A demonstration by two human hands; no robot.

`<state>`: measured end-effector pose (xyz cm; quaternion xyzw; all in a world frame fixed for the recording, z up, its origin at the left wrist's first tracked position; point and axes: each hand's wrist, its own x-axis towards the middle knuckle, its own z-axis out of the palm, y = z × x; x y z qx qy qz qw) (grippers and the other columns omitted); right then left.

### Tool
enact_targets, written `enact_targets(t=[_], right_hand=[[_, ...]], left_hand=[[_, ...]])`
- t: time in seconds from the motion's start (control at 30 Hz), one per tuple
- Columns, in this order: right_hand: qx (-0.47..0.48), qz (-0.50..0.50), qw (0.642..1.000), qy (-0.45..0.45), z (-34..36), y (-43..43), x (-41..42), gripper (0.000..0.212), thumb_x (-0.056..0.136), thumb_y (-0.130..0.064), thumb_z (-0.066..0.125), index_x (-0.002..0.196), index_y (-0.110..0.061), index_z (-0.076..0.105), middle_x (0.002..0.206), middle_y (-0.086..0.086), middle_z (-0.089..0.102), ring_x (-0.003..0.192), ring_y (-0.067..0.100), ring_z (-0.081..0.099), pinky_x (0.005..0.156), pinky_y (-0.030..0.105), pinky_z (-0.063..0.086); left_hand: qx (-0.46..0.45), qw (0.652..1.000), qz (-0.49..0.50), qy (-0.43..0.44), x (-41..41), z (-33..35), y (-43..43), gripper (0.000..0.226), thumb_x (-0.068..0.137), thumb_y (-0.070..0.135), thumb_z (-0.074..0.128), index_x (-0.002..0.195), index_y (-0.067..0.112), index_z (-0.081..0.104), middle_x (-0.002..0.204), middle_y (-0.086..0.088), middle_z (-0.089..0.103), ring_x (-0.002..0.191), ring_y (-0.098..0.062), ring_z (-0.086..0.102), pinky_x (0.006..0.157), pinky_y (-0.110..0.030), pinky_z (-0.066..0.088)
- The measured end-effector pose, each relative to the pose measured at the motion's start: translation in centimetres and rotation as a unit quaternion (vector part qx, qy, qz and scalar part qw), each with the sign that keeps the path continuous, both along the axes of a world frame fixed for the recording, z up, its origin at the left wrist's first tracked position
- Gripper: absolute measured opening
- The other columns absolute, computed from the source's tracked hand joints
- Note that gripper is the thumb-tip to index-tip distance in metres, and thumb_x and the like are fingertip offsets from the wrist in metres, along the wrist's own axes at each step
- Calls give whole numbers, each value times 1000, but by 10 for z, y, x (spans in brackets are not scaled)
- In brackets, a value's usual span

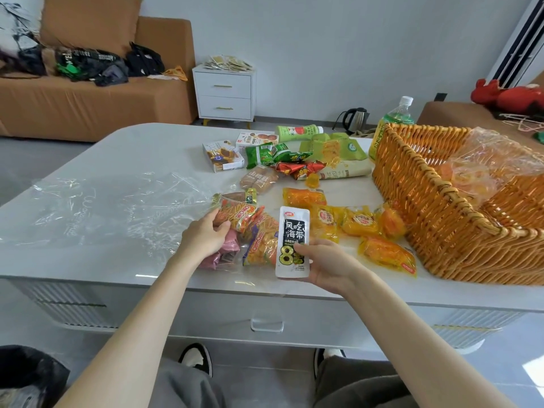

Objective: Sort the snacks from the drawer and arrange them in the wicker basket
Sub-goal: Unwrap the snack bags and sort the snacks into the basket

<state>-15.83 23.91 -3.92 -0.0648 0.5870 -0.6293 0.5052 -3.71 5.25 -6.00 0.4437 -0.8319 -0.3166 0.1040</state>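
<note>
the right hand pinches one white seaweed pouch by its near end, long axis running near-to-far, while the left hand curls its grip on the pink packets beside at least two orange stick-snack packets. we judge the coming move turns on one relation: the single wicker basket lies right of and slightly beyond the right grip, so that hand is nearer. on the tabletop between pouch and basket we count five yellow packets; farther off lie two boxes and one green bottle on its side.
</note>
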Motion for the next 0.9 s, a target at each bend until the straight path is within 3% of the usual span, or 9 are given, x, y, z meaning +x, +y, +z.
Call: enact_targets(t=[0.07, 0.13, 0.23, 0.37, 0.43, 0.57, 0.67, 0.77, 0.9], right_hand=[[-16, -31, 999, -8, -1, 0, -2, 11, 98, 6, 44, 93, 4, 53, 91, 18, 65, 81, 32, 64, 81, 60, 49], [-28, -46, 999, 3, -2, 0, -3, 14, 98, 6, 42, 93, 2, 55, 91, 16, 65, 80, 29, 65, 75, 53, 51], [-6, 7, 998, 55, -6, -2, 3, 16, 98, 6, 42, 91, -1, 55, 90, 15, 66, 77, 25, 66, 66, 44, 56], [60, 35, 981, 184, -9, -8, 7, 12, 99, -6, 48, 91, -14, 45, 96, 9, 64, 79, 17, 63, 72, 33, 52], [56, 65, 980, 177, -6, -6, 2, 9, 100, -7, 47, 94, -14, 49, 94, 5, 66, 81, 16, 65, 71, 31, 54], [33, 57, 991, 114, 10, 9, -11, 11, 99, -5, 47, 103, -8, 56, 103, 13, 68, 95, 28, 66, 78, 46, 56], [60, -17, 984, 168, 22, 27, -22, 15, 98, -9, 51, 113, -9, 52, 110, 12, 64, 99, 26, 64, 70, 48, 60], [119, 2, 956, 267, 28, 42, -30, 18, 97, -15, 51, 114, -11, 56, 104, 7, 61, 86, 16, 59, 52, 31, 58], [187, 98, 910, 357, 30, 56, -35, 20, 93, -16, 52, 99, -7, 68, 72, 3, 61, 55, 14, 49, 38, 21, 40]], left_hand=[[-3, 1000, -5, -10, 0, 1, 1, 56, 100, 40, 41, 150, 23, 25, 150, -9, 39, 134, -31, 39, 109, -40, 34], [9, 1000, -3, -8, 0, 0, 0, 57, 100, 41, 41, 151, 21, 24, 150, -10, 38, 135, -31, 38, 109, -39, 33], [12, 1000, -1, -5, -1, 1, 3, 57, 100, 38, 42, 151, 20, 24, 149, -11, 39, 132, -30, 42, 106, -38, 34], [1, 1000, -3, -9, -2, 0, 3, 56, 100, 37, 41, 151, 21, 23, 147, -12, 42, 129, -31, 44, 104, -38, 36], [6, 1000, 2, -30, -1, -2, 2, 57, 100, 41, 39, 151, 25, 20, 146, -16, 41, 128, -35, 44, 106, -42, 37], [-33, 995, 30, -91, -5, 0, 8, 58, 99, 49, 32, 152, 33, 13, 156, -21, 12, 143, -41, 14, 112, -59, 16], [-65, 998, -12, -23, -10, 7, 18, 59, 98, 52, 35, 151, 31, 20, 158, -15, 12, 146, -32, 6, 113, -60, 9], [-76, 994, -76, -7, -16, 11, 33, 67, 90, 65, 38, 149, 37, 21, 160, -7, 11, 147, -25, 2, 115, -59, 5], [-52, 986, -119, -109, -22, 15, 49, 97, 63, 91, 38, 146, 54, 7, 160, -4, -14, 145, -32, -19, 108, -66, -9]])
